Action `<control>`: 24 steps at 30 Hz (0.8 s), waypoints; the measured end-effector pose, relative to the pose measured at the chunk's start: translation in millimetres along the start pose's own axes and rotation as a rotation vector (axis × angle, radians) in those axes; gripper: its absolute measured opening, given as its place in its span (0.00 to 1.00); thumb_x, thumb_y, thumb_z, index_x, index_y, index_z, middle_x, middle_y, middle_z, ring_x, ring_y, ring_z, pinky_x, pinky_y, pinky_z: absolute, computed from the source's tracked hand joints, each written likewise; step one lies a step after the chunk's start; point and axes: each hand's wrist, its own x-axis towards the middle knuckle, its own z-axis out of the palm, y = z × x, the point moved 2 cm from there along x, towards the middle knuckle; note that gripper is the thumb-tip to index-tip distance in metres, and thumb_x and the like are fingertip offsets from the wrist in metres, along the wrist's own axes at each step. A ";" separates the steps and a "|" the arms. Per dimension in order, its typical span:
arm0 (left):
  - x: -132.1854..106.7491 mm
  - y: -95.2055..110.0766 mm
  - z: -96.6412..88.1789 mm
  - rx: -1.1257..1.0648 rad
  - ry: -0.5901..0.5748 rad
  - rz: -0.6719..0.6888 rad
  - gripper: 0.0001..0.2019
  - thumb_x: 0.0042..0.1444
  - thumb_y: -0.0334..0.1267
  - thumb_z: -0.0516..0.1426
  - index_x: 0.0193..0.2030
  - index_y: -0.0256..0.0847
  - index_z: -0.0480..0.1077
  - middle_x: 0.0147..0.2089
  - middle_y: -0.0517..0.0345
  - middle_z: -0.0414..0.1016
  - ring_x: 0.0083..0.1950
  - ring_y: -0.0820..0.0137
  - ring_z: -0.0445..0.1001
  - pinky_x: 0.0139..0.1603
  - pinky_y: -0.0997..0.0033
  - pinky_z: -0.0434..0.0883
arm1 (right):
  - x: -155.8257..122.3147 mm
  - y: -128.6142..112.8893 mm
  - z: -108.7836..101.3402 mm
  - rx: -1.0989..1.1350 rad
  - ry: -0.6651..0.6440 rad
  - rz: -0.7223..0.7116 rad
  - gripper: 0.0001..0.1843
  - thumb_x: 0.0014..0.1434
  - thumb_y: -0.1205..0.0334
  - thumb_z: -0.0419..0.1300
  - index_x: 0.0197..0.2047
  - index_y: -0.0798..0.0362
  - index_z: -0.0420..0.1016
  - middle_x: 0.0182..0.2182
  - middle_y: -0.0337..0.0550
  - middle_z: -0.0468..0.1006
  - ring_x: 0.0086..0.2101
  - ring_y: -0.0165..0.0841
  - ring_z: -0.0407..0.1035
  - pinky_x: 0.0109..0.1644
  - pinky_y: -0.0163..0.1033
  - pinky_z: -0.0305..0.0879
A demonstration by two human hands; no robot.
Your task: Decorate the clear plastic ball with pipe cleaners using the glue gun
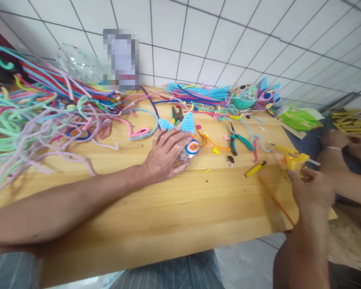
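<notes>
My left hand [169, 155] is wrapped over a clear plastic ball [186, 156] on the wooden table. Light blue pipe-cleaner ears [187, 123] stand up from the ball, and a coiled eye [193, 147] in orange, white and blue shows on its right side. Out at the right, my right hand [312, 188] grips a yellow hot glue gun [295, 159], its nozzle pointing left and a glue stick out of the back. An orange pipe cleaner [276, 200] lies below the glue gun.
Tangled pipe cleaners [48, 120] cover the left of the table [156, 216]. Green-handled pliers [240, 141] and a yellow utility knife [255, 169] lie at centre right. A decorated ball [243, 96] stands at the back. Another person's hands [337, 140] are at far right.
</notes>
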 end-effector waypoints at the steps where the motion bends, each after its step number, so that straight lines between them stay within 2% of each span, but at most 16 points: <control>1: 0.1 0.5 0.0 0.001 -0.002 -0.001 0.33 0.66 0.45 0.63 0.75 0.42 0.61 0.70 0.41 0.76 0.75 0.49 0.68 0.77 0.44 0.57 | -12.9 -14.1 -4.2 0.026 0.055 -0.027 0.16 0.62 0.45 0.65 0.37 0.49 0.79 0.31 0.53 0.79 0.34 0.48 0.73 0.42 0.55 0.69; 3: 0.4 0.9 -0.1 0.010 -0.010 -0.004 0.33 0.66 0.45 0.63 0.74 0.42 0.61 0.71 0.40 0.75 0.76 0.49 0.68 0.77 0.44 0.58 | -39.3 -53.8 -3.6 0.243 -0.040 -0.270 0.16 0.65 0.46 0.64 0.43 0.49 0.82 0.41 0.52 0.84 0.37 0.46 0.78 0.46 0.53 0.74; 5: 0.5 0.7 -0.5 0.015 -0.017 -0.012 0.33 0.66 0.46 0.63 0.75 0.43 0.61 0.71 0.40 0.74 0.76 0.48 0.67 0.76 0.44 0.58 | -62.4 -97.9 5.3 0.405 -0.269 -0.540 0.11 0.69 0.50 0.63 0.44 0.46 0.82 0.42 0.47 0.85 0.39 0.42 0.80 0.48 0.50 0.76; 6: 0.5 0.5 -0.7 0.013 -0.017 -0.014 0.33 0.66 0.46 0.63 0.75 0.43 0.61 0.72 0.40 0.74 0.76 0.48 0.67 0.76 0.44 0.58 | -70.9 -117.6 10.4 0.456 -0.333 -0.651 0.09 0.70 0.53 0.62 0.45 0.45 0.82 0.42 0.45 0.85 0.40 0.41 0.80 0.49 0.49 0.77; 9: 0.4 0.1 -1.0 -0.008 -0.010 -0.004 0.34 0.66 0.46 0.63 0.76 0.42 0.60 0.71 0.40 0.74 0.75 0.48 0.67 0.75 0.45 0.58 | -83.2 -158.2 27.3 0.491 -0.465 -0.848 0.06 0.72 0.61 0.61 0.46 0.46 0.81 0.41 0.44 0.85 0.44 0.39 0.80 0.51 0.47 0.77; 12: 0.7 -0.1 -0.7 -0.017 -0.005 0.008 0.35 0.66 0.46 0.63 0.76 0.41 0.60 0.71 0.40 0.75 0.74 0.48 0.68 0.75 0.46 0.58 | -84.0 -171.8 41.7 0.478 -0.534 -0.902 0.06 0.72 0.64 0.61 0.47 0.47 0.80 0.41 0.45 0.84 0.44 0.38 0.80 0.49 0.45 0.77; 17: 1.9 1.2 0.0 -0.001 -0.007 0.014 0.33 0.66 0.45 0.63 0.74 0.38 0.62 0.70 0.39 0.75 0.74 0.49 0.68 0.75 0.47 0.58 | -84.4 -171.0 53.1 0.408 -0.556 -0.869 0.07 0.71 0.65 0.58 0.40 0.48 0.76 0.37 0.43 0.81 0.38 0.38 0.78 0.43 0.44 0.73; 21: 1.4 1.6 0.8 -0.003 -0.050 -0.021 0.31 0.68 0.47 0.61 0.74 0.40 0.63 0.71 0.40 0.75 0.75 0.48 0.67 0.76 0.46 0.57 | -81.1 -184.8 37.7 0.486 -0.518 -0.804 0.06 0.72 0.62 0.58 0.40 0.48 0.73 0.34 0.40 0.79 0.34 0.35 0.75 0.39 0.41 0.70; 24: 0.3 0.7 0.9 -0.020 -0.089 -0.046 0.32 0.67 0.47 0.61 0.75 0.41 0.63 0.72 0.40 0.73 0.76 0.47 0.66 0.77 0.44 0.56 | -74.0 -208.3 20.7 0.566 -0.408 -0.798 0.05 0.72 0.62 0.60 0.41 0.47 0.74 0.34 0.38 0.79 0.33 0.34 0.73 0.38 0.40 0.70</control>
